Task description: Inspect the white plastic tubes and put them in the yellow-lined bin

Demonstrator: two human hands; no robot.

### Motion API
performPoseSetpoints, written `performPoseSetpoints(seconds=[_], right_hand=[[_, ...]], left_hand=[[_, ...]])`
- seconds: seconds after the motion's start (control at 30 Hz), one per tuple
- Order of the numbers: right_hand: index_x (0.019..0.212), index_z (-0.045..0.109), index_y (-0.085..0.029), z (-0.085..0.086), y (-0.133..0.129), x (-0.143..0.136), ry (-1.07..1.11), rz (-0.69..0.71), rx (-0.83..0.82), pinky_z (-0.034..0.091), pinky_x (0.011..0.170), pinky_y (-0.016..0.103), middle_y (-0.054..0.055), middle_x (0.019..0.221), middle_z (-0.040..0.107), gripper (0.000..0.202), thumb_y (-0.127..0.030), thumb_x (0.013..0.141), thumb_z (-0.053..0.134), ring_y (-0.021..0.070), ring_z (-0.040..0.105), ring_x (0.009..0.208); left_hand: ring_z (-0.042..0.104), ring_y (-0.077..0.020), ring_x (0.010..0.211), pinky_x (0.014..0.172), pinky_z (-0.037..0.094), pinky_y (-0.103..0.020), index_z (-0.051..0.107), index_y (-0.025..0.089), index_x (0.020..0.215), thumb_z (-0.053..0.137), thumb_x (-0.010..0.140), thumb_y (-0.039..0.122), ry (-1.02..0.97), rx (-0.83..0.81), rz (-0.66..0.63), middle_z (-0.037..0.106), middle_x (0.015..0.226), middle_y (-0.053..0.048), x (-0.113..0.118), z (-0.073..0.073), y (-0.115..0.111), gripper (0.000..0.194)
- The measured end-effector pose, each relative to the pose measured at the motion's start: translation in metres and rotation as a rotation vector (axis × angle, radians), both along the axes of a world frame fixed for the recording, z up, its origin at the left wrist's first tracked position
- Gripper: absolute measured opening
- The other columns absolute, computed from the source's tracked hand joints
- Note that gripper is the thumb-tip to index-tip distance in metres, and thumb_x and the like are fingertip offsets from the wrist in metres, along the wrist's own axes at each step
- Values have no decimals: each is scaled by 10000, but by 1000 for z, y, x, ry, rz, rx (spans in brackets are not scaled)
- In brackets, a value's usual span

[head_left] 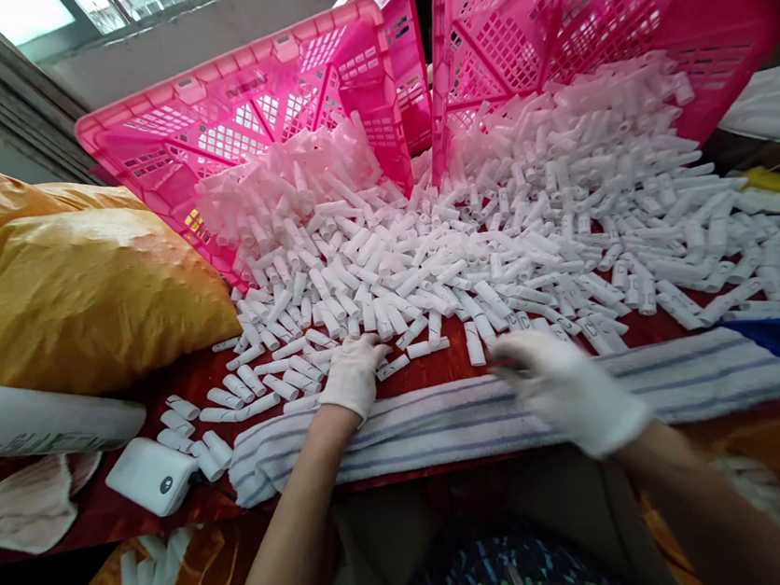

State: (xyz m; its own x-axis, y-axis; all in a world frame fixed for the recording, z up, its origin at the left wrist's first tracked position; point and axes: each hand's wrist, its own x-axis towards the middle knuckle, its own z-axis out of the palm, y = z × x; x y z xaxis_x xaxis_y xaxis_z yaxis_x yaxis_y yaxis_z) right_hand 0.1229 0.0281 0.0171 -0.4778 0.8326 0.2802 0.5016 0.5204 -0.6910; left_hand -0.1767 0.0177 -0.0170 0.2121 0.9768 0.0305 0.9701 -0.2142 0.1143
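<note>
1. Red cover on the counter (434, 370), biggest thing here. Only a narrow bare strip shows at the front between the hands, so I'd keep that bit free as working room.
2. Two pink baskets (197, 84) (718, 20) tipped toward the person, white tubes (400, 258) heaped in their mouths and spread across the counter. I'd work from the front edge; digging into the heap would probably start a slide.
3. Yellow sack (87, 299), bulging just left of the pile.
4. Striped towel (448, 427) folded lengthwise along the near edge. Looks like a decent wrist rest, and maybe a stop for rollers.
5. Hands, both in white gloves. Left hand (355, 372) has its fingers bent down among the nearest tubes; can't tell if it's gripping one. Right hand (562, 385) is blurry, fingers drawn in narrow by the front edge of the pile, and I can't tell if it holds anything.
6. White box (150, 475) near the towel's left end, loose tubes beside it. Watch your elbow there.
7. Single tubes, smallest of the lot, some with dark marks. They look light and hollow, so imo pinch gently and line them up same way round.
</note>
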Motion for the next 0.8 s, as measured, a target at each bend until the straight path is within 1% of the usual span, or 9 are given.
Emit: performPoseSetpoints(seconds=[0.07,0.13,0.23,0.33,0.4,0.47,0.57,0.67,0.8], right_hand=[[954,661,-192,-10,10,-65,-180,219,70,498,831,392,101,983,689,184,-149,883,497,228,617,924],[964,667,-188,-16,18,-112,-402,315,94,492,804,436,110,954,682,225,-134,896,459,255,615,910],[936,683,-173,-23,24,-137,-568,277,51,477,761,516,146,909,662,225,-224,920,465,302,617,867],[986,661,-178,-26,25,-121,-243,180,-84,486,800,467,136,933,652,234,-338,917,505,262,615,873],[1025,617,-200,-24,26,-102,163,80,-261,511,744,365,89,950,644,260,-408,903,521,192,607,813],[979,589,-211,-19,27,-85,509,-18,-453,499,619,285,39,902,628,298,-482,857,561,133,568,690],[842,578,-200,-9,30,-71,728,-113,-607,400,467,222,-3,784,598,365,-541,740,662,74,449,525],[777,583,-194,-2,36,-63,714,-155,-659,306,399,217,-24,690,559,377,-560,724,661,55,357,449],[726,601,-193,-3,39,-57,586,-166,-567,390,491,228,-17,654,549,353,-542,763,633,91,451,534]], left_hand=[[583,-221,902,834,461,-368,702,214,1036,479,840,80,-110,14,5,665,1047,-84,2,-4,0,326],[593,-210,909,861,467,-365,678,185,1013,499,839,104,-303,78,106,660,1020,-89,0,-4,-5,262],[615,-190,861,848,489,-350,610,184,994,601,812,214,-736,174,413,648,921,-54,-4,3,-16,184],[630,-137,702,721,514,-289,520,199,988,673,763,258,-1344,121,668,618,804,7,4,12,-24,278],[629,-100,645,663,503,-231,477,204,968,736,705,226,-1730,36,705,595,759,39,19,17,-26,370],[632,-79,639,645,494,-193,468,197,952,800,640,188,-1980,-54,687,591,754,47,40,22,-26,456],[632,-71,637,641,501,-186,495,174,940,844,613,196,-2150,-194,640,599,772,28,72,28,-26,479],[618,-70,622,642,500,-197,511,158,954,847,633,267,-2197,-253,604,598,762,19,96,32,-28,477],[543,-72,543,558,436,-196,528,165,1016,733,763,411,-1895,-172,558,570,639,40,123,30,-35,408]])
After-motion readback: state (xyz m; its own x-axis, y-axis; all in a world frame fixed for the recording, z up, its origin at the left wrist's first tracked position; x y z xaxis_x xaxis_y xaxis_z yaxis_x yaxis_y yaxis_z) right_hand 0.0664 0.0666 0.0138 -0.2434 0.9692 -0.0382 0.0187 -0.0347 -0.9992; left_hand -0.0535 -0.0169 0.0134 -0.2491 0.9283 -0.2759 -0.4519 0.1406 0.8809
